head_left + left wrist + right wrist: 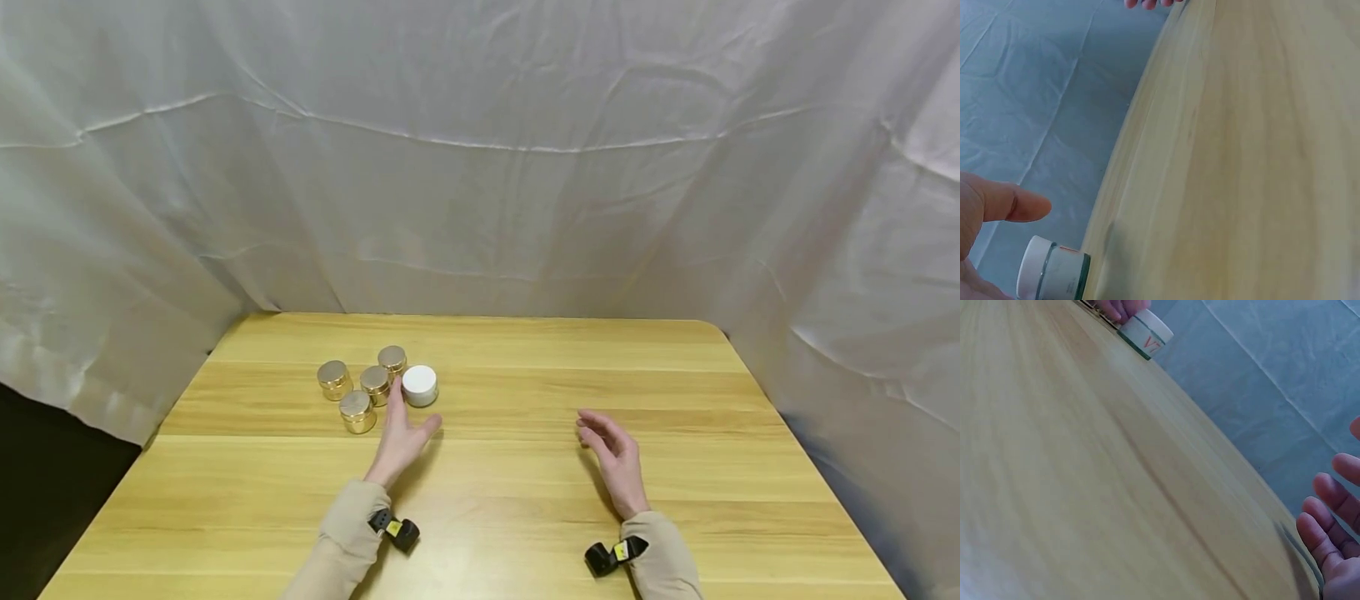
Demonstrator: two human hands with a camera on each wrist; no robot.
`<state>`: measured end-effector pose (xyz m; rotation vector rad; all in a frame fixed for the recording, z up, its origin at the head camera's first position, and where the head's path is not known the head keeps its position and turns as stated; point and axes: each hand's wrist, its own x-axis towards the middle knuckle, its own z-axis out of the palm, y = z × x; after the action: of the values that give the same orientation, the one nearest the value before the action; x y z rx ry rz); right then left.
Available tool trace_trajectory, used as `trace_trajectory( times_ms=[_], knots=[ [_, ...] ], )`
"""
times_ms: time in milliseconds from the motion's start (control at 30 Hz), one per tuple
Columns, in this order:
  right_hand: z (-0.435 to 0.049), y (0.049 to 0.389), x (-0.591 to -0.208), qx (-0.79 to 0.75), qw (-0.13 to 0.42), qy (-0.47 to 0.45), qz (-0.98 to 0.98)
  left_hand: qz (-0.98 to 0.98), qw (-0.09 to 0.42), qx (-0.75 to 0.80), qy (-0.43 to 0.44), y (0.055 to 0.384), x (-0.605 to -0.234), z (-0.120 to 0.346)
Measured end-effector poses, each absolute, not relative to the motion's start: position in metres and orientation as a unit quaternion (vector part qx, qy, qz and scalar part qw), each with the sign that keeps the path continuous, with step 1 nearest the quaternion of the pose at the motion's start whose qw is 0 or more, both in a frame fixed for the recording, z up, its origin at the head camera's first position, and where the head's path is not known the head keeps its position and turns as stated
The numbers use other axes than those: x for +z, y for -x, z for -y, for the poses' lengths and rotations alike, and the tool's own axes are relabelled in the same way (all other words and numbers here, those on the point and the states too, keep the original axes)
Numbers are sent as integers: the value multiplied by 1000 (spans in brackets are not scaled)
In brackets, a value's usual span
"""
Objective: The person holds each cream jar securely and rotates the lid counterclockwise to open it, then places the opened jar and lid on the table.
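A small white-lidded jar point(420, 385) stands upright on the wooden table. My left hand point(402, 442) reaches to its near left side, fingers extended and thumb spread away to the right. Whether those fingers touch the jar I cannot tell. In the left wrist view the thumb is apart from the jar point(1057, 272). Red lettering shows on the jar's side point(1145, 336) in the right wrist view. Just left of the hand are several gold-lidded jars point(357, 411), partly hidden by the fingers. My right hand point(617, 462) hovers over the table's right part, fingers loosely bent, holding nothing.
The pale wooden table point(510, 467) has a far edge that runs along a grey cloth curtain point(525, 208). More curtain hangs at both sides. A dark area point(52, 467) lies beyond the table's left edge.
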<state>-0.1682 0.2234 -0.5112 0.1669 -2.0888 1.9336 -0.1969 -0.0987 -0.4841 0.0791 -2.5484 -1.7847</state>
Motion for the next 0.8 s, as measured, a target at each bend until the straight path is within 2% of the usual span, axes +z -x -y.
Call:
trace_trajectory(
  times_ms=[800],
  knots=[
    [-222,168,-512,652,143,-60,743,822,67,-563,-60,224,-493,86]
  ],
)
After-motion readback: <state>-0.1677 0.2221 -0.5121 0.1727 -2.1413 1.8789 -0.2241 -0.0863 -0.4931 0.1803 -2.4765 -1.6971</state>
